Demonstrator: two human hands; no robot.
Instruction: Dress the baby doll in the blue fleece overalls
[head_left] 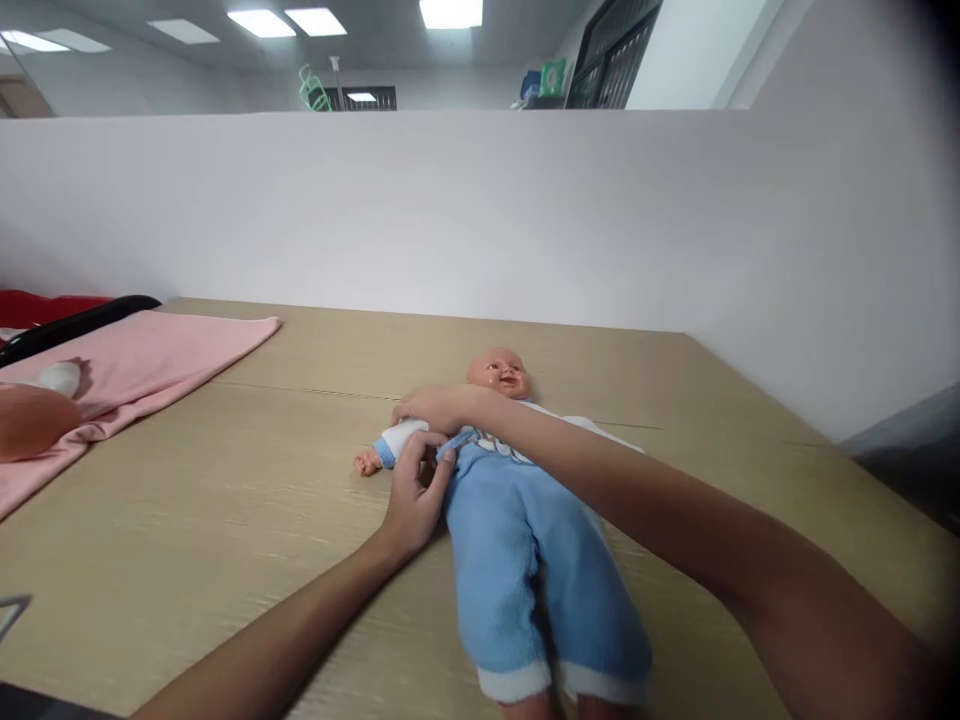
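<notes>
A baby doll [502,372] lies on its back on the wooden table, its head away from me. It wears light-blue fleece overalls [517,520] with white cuffs and a white top with a blue-edged sleeve [403,436]. At the doll's side by that sleeve, my left hand [420,480] pinches the blue edge of the overalls between thumb and fingers. My right hand [435,405] reaches across the doll's chest with its fingers bent down over the upper sleeve. The right forearm covers part of the chest, and what its fingertips touch is hidden.
A pink cloth [165,350] is spread over the table's left side, with part of another doll-like figure [34,420] on it. Behind it are a black curved edge [82,328] and something red [45,308]. A white wall [420,210] bounds the wooden table [262,460] at the back.
</notes>
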